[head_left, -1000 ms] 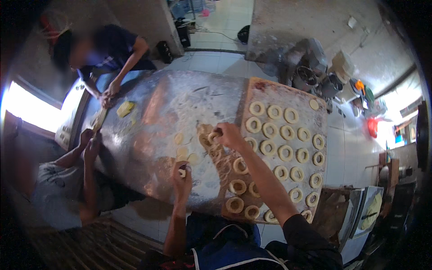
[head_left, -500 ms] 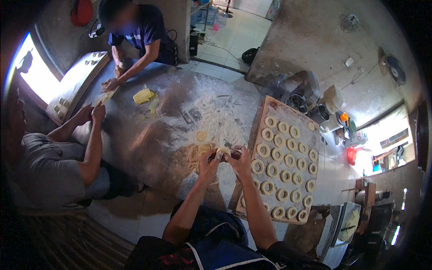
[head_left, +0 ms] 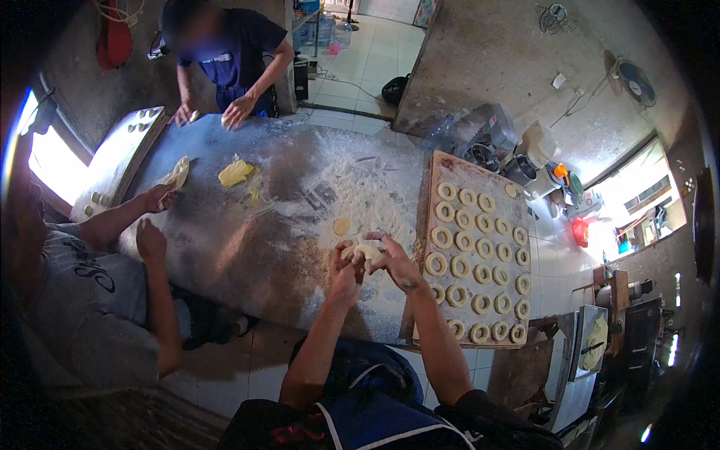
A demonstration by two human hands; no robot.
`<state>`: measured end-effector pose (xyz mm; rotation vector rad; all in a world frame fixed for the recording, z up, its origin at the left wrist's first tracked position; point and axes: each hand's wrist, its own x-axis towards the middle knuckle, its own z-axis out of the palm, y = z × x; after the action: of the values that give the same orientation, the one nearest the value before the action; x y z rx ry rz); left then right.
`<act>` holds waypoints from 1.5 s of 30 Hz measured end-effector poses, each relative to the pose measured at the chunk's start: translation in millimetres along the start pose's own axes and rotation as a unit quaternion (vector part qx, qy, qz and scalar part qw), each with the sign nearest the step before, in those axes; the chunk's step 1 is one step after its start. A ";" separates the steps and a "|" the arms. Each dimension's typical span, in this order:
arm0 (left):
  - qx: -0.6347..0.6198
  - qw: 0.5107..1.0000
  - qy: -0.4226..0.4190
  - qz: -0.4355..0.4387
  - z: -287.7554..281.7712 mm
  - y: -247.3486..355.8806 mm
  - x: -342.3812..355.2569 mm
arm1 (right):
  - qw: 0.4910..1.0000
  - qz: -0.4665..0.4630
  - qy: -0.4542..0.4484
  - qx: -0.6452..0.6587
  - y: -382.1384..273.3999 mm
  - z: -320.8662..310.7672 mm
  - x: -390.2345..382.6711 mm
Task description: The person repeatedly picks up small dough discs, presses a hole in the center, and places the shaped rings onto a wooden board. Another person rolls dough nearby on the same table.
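Note:
My left hand (head_left: 346, 268) and my right hand (head_left: 391, 262) are together over the floured steel tabletop (head_left: 277, 285), both closed on a pale piece of dough (head_left: 366, 252); its exact shape is partly hidden by my fingers. Just above them a thin dough disc (head_left: 341, 226) lies on the table near a wide scatter of flour (head_left: 364, 191). To my right, a wooden board (head_left: 525, 262) carries several rows of dough rings (head_left: 483, 246) and one small disc (head_left: 510, 191) in its far corner.
A co-worker on the left (head_left: 97, 300) holds a dough strip (head_left: 172, 176); another (head_left: 232, 56) leans over the far edge. A yellow lump (head_left: 236, 172), a side board with small pieces (head_left: 120, 161), buckets (head_left: 521, 169) behind the ring board, and a tray (head_left: 589, 345) at right surround the workspace.
My hands were apart a second ago and are now joined on the dough. The far co-worker's hands have left the dough strip and moved apart. The view has shifted.

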<state>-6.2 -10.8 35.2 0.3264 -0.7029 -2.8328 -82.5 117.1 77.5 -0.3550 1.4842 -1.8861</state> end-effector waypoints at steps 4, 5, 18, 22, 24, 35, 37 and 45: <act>0.266 0.961 -0.048 0.055 -0.5 3.1 5.2 | 0.986 0.046 0.155 0.041 17.8 -4.4 9.7; 0.158 0.983 -0.071 0.059 0.0 3.3 8.0 | 0.988 0.026 0.154 -0.018 22.0 -4.1 11.4; 0.212 0.973 0.077 0.050 7.0 -73.7 52.1 | 0.935 -0.066 0.289 -0.194 1.4 -19.4 0.7; 0.344 0.930 0.079 0.103 27.7 -99.1 63.3 | 0.917 -0.038 0.286 -0.274 6.1 -47.2 -7.4; 0.102 0.982 0.156 0.020 42.9 -111.1 70.1 | 0.919 -0.092 0.299 -0.240 6.2 -64.2 -10.9; 0.456 0.889 -0.026 -0.026 110.1 -203.6 129.7 | 0.892 -0.151 0.347 -0.247 -43.8 -193.9 -45.8; 0.691 0.717 -0.080 0.044 124.0 -224.7 140.8 | 0.892 -0.053 0.353 -0.278 -51.8 -219.7 -47.1; 0.368 0.925 -0.057 -0.079 176.1 -323.6 187.0 | 0.852 -0.145 0.392 -0.314 -73.8 -325.3 -71.0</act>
<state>-277.1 299.3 1.4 0.3345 -1.8327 -2.6177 -253.1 411.9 61.1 -0.0805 2.7546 -1.8007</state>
